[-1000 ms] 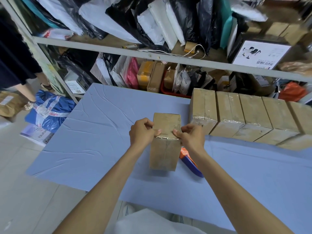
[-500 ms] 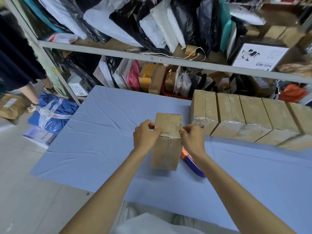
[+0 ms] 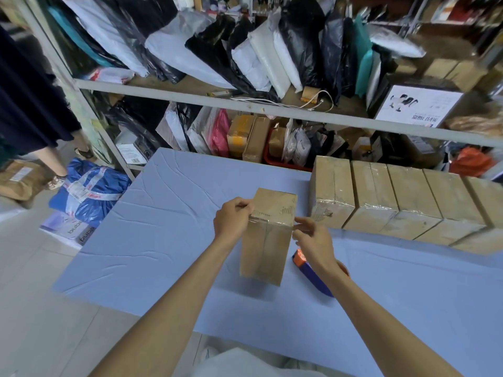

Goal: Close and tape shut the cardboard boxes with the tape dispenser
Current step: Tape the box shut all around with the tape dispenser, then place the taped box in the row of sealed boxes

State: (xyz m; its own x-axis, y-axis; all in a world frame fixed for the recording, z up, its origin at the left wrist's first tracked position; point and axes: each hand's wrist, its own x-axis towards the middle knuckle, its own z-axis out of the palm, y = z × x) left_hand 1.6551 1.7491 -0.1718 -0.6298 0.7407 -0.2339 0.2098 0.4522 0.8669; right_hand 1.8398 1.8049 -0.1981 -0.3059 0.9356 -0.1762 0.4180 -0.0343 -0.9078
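Observation:
A small cardboard box (image 3: 268, 246) stands upright on the blue table (image 3: 168, 240), with clear tape across its upper edge. My left hand (image 3: 231, 221) grips the box's upper left edge with curled fingers, thumb on top. Just off the upper right edge is my right hand (image 3: 313, 240), its fingers loosely spread and its fingertips close to the tape there. The blue and orange tape dispenser (image 3: 309, 270) lies on the table to the right of the box, partly hidden under my right wrist.
A row of several taped boxes (image 3: 394, 202) lines the table's back right. Behind it, metal shelves (image 3: 245, 107) hold parcels and bags. A blue bag (image 3: 89, 191) lies on the floor at left, where another person's legs (image 3: 54, 156) stand.
My right hand has come off the box's top right corner and moved slightly right and down, fingers opening. My left hand stays at the upper left edge.

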